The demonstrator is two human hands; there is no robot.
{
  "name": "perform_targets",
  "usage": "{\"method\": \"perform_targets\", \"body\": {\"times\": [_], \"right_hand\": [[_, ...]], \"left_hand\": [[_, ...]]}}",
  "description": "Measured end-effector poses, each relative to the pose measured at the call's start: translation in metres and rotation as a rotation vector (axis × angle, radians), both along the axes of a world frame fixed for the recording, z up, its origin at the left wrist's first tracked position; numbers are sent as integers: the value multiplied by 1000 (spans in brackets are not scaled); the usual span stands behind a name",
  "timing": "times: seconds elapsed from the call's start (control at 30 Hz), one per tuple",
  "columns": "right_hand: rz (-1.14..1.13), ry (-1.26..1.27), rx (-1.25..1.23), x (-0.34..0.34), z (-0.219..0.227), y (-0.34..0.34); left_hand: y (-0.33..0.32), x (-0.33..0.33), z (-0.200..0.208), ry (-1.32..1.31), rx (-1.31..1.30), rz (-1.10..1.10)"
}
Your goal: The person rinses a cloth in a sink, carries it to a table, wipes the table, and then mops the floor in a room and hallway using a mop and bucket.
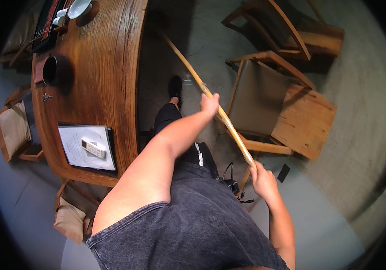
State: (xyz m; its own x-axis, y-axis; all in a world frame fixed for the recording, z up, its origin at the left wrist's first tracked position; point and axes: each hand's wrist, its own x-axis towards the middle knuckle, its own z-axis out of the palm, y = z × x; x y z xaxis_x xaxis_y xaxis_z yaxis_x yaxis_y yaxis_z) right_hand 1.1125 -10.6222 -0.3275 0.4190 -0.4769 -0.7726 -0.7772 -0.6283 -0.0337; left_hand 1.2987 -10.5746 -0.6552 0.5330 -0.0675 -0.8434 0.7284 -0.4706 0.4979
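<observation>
Both of my hands are closed around a long bamboo pole (232,129) that slants from the lower right up to the far left. My left hand (209,104) grips it near its middle, just past a knobbly joint. Lower down, at the near end, my right hand (263,181) wraps round it. The pole's far end runs low into the dark strip of floor beside the wooden table (112,54); what is on that end is too dark to make out.
Wooden chairs stand close on the right, one with a grey seat (260,96). On the table lie papers (73,144) with a white remote-like handset (93,148), a dark round pot (51,70), keys (47,96) and a white bowl (79,8). Cushioned chairs (15,123) line its left side.
</observation>
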Motion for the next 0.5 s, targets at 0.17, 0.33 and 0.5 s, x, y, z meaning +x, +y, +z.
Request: {"method": "perform_targets", "body": {"times": [0.17, 0.33, 0.5], "right_hand": [[-131, 109, -30, -166, 65, 58], [-171, 62, -42, -268, 143, 109], [-250, 69, -79, -304, 151, 129]], "left_hand": [[18, -189, 52, 41, -96, -162], [50, -328, 100, 238, -125, -391], [74, -359, 113, 307, -124, -503]]}}
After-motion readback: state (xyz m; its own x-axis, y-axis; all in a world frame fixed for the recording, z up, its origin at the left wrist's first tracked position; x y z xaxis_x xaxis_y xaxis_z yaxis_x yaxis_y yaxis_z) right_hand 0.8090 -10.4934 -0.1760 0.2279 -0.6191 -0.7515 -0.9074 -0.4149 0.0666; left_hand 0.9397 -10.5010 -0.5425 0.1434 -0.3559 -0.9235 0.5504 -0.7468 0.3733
